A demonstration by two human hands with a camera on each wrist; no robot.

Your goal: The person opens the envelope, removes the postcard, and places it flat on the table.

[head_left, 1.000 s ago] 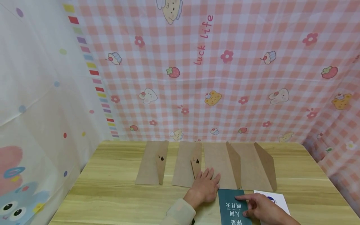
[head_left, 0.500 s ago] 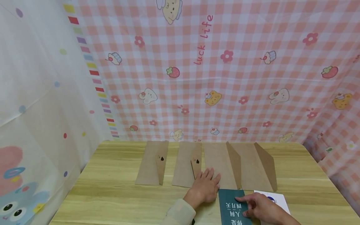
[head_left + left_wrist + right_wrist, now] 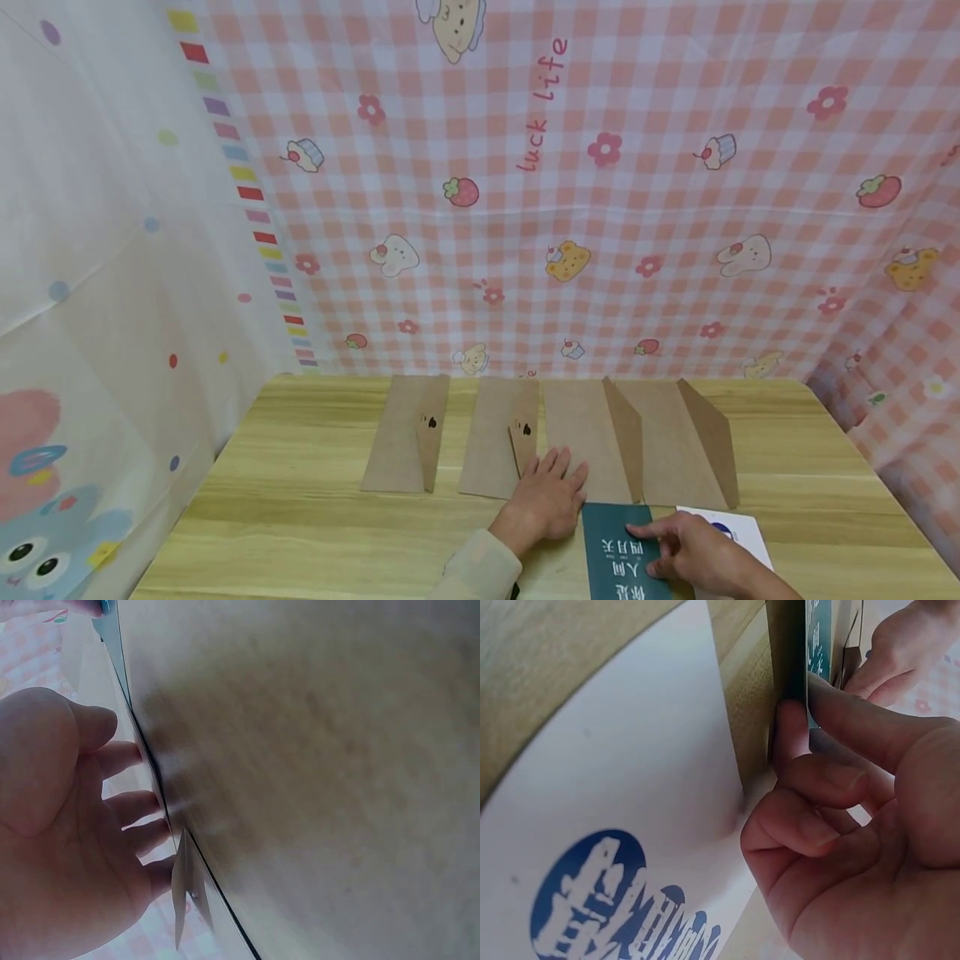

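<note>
My left hand (image 3: pixel 543 500) lies palm down at the table's front middle. Its straight fingers rest on the near left corner of a brown paper envelope (image 3: pixel 588 433), third from the left, with its flap unfolded to the right. My right hand (image 3: pixel 693 546) pinches the right edge of a dark green card (image 3: pixel 611 527) with white Chinese characters, which lies just in front of that envelope. In the right wrist view, the thumb and a finger (image 3: pixel 791 731) are on opposite faces of the green card (image 3: pixel 819 645), while the other fingers curl in.
A white card (image 3: pixel 750 533) with a blue round print lies partly under my right hand. Other brown envelopes stand in the row: two at left with a small dark print on the flap (image 3: pixel 432 425), one at right (image 3: pixel 667 442). A checked cloth (image 3: pixel 525 208) hangs behind the wooden table (image 3: pixel 300 467).
</note>
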